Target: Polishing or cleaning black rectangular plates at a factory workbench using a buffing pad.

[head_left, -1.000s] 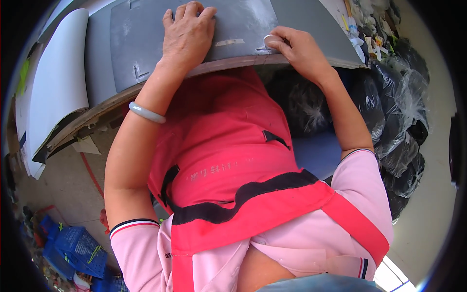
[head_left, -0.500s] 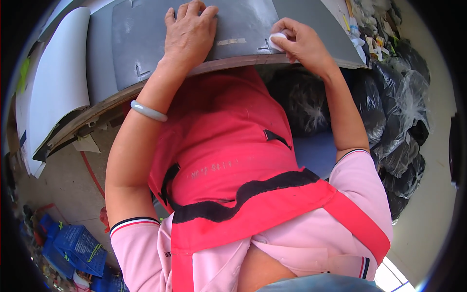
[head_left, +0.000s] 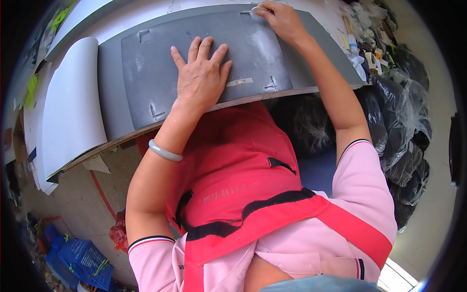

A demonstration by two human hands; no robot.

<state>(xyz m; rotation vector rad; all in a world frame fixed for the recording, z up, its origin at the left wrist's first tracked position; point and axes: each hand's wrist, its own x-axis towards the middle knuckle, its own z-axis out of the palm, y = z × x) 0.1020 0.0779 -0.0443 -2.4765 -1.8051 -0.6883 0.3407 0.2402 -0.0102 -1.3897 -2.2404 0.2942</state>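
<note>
My left hand [head_left: 200, 80] lies flat with fingers spread on a dark grey sheet [head_left: 160, 63], whose corners have L-shaped slots dusted with white marks. Between the fingertips of my right hand [head_left: 278, 18] is a small rounded white piece of chalk [head_left: 254, 10], mostly covered by the fingers. It is at the sheet's far right corner, beside the slot there. A short beige strip of tape [head_left: 239, 82] sticks to the sheet near its front edge. Beneath the sheet lies a larger grey piece of material [head_left: 110, 85] on the table.
A curled white-faced sheet [head_left: 73, 102] rests at the table's left end. Small tools and scraps [head_left: 372, 63] crowd the right end. Black plastic bags [head_left: 401, 160] are piled to the right, and a blue basket [head_left: 85, 260] stands on the floor at lower left.
My right hand has moved with the chalk from the sheet's near right corner to its far right corner. More of the table's far side shows; my left hand is still flat on the sheet.
</note>
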